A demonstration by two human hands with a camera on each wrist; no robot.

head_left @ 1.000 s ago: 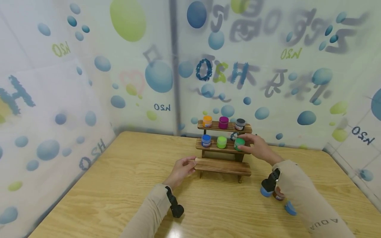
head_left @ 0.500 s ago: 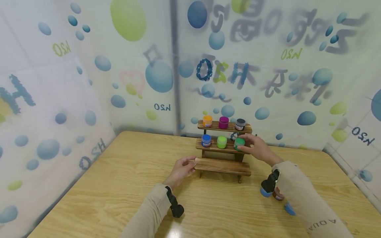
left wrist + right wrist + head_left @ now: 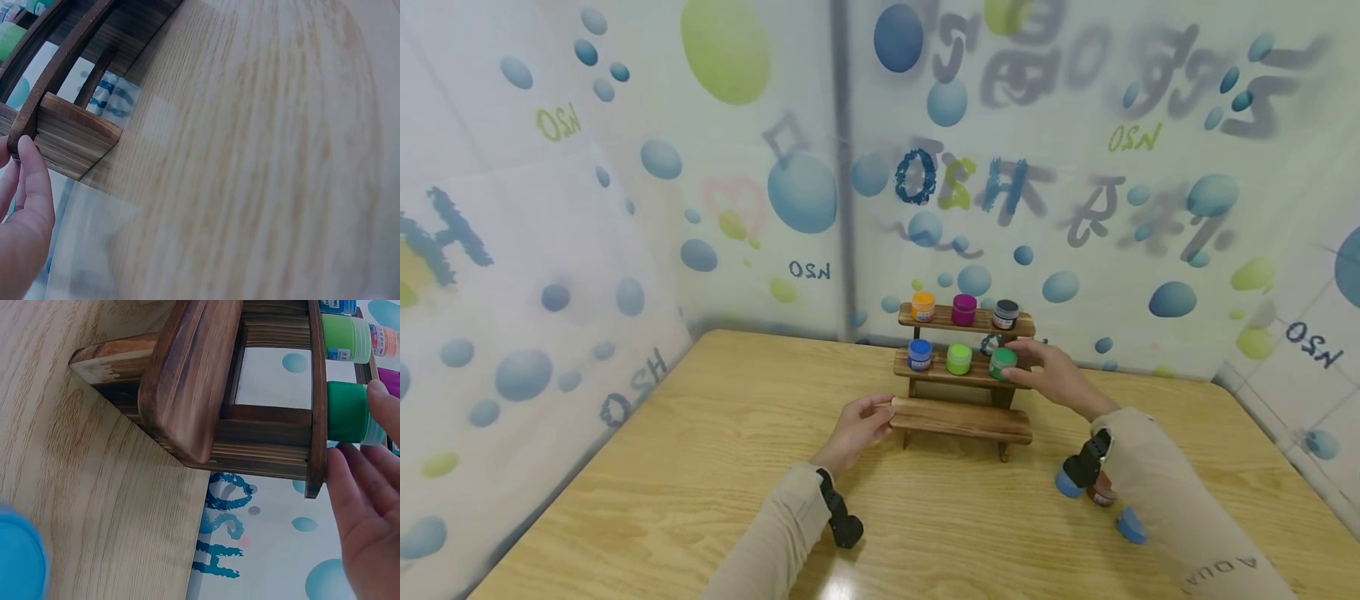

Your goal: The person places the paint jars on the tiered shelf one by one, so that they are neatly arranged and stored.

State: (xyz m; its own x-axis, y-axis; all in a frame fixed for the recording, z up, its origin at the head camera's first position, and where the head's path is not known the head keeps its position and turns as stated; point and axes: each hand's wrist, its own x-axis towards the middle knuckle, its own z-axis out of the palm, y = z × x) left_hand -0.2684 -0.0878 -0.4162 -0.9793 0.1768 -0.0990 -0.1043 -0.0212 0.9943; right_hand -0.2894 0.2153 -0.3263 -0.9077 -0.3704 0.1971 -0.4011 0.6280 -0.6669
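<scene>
A three-tier wooden rack (image 3: 962,419) stands near the back of the table. At the left end of its lowest shelf, my left hand (image 3: 854,429) pinches the board between thumb and fingers, which the left wrist view (image 3: 28,206) also shows. On the middle shelf's right end sits a dark green paint jar (image 3: 347,412), held by my right hand (image 3: 1058,379) with the thumb on its near side and the fingers behind. Beside it are a light green jar (image 3: 958,359) and a blue jar (image 3: 919,355). Orange (image 3: 922,307), purple (image 3: 964,310) and black (image 3: 1005,314) jars line the top shelf.
To the right on the table, partly behind my right sleeve, lie a blue-lidded jar (image 3: 1069,481), a brown jar (image 3: 1102,490) and another blue one (image 3: 1131,526). A printed curtain (image 3: 760,292) hangs right behind the table.
Almost nothing differs. My right hand and forearm have shifted very slightly to the right beside the dark green jar; my left hand stays on the lowest shelf.
</scene>
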